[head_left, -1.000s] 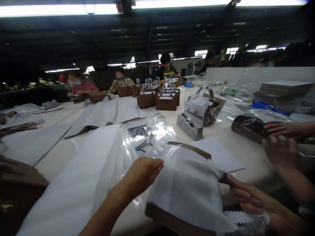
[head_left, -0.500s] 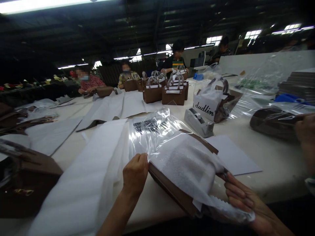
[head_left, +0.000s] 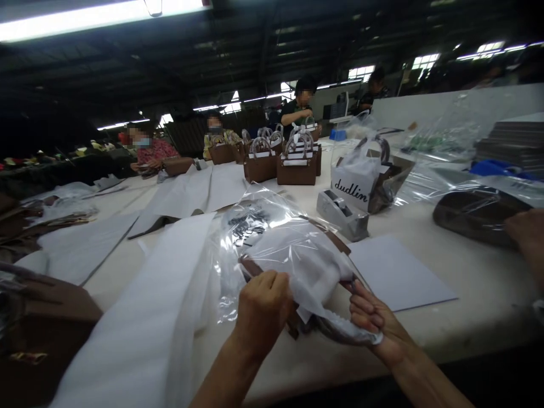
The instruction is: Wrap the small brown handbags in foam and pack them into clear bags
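Observation:
A brown handbag point(head_left: 250, 266) wrapped in white tissue point(head_left: 297, 243) lies tilted at the middle of the table, mostly inside a clear plastic bag point(head_left: 229, 249) with dark print. My left hand point(head_left: 263, 306) is closed on the plastic bag's edge at the handbag's near left side. At the right, my right hand point(head_left: 369, 317) grips the handbag's wrapped handle, its fingers curled round it. The handle's lower part, in crinkled white wrap, runs beneath the tissue toward my right wrist.
A tape dispenser point(head_left: 342, 214) and white card point(head_left: 399, 272) lie behind and right. White sheets point(head_left: 144, 300) cover the left, beside a brown bag point(head_left: 46, 317). Farther back stand several brown handbags point(head_left: 296, 170). Another person's hand point(head_left: 527, 238) touches a plastic-wrapped bag point(head_left: 476, 212) at right.
The plastic bag now covers more of the handbag. My left hand has moved right and nearer along it, and my right hand has shifted left with the handle.

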Demonstrator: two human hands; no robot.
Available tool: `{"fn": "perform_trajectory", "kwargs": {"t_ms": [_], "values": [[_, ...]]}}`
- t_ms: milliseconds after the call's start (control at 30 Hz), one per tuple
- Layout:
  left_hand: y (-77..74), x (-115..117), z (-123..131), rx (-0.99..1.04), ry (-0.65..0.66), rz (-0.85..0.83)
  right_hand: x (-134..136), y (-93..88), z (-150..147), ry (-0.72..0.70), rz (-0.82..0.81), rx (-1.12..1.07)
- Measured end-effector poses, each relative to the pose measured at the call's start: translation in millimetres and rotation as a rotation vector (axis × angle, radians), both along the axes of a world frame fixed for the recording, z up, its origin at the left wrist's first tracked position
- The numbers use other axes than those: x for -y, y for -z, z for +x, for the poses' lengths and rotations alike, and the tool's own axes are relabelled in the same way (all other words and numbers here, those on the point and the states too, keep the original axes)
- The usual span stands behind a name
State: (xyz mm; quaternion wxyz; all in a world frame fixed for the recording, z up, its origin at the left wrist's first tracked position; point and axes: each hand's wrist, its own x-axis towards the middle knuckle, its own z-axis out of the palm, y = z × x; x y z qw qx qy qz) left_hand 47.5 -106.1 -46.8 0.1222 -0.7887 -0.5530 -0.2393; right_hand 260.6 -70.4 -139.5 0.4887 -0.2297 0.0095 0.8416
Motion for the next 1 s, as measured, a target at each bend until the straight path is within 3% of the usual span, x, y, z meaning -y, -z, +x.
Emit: {"fn": "perform_trajectory", "kwargs": {"t_ms": [100,200,333,400,533,633,733,900,1000], "values": [[-5.9,-7,-4,0.043,-0.065,0.052,-3,-2.7,-10,-0.026,-0.029,0.013],[-9.8,-16,-2,-0.076,-0.159,0.076,-2,0.4,-13,-0.013,-0.025,0.047],[-8.0,-37,7,-0.205,-0.240,-0.161,0,4.6,-11,-0.010,0.020,0.066],[-5.0,-48,11,-0.181,-0.165,-0.225,-2,3.5,-9,-0.010,0.020,0.074],[0.5,-68,15,-0.096,0.088,-0.135,-16,-2.4,-12,0.014,0.006,0.101],[3.4,-77,16,-0.048,0.135,-0.116,-34,-5.2,-17,0.022,0.006,0.157],[8.6,-75,14,-0.076,0.058,-0.044,-52,-6.4,-20,0.017,0.013,0.187],[28.9,-58,-3,-0.108,-0.241,0.165,-69,-5.8,-31,0.011,0.077,0.272],[41.4,-57,-18,-0.135,-0.248,0.182,-72,-3.4,-39,0.014,0.111,0.428]]}}
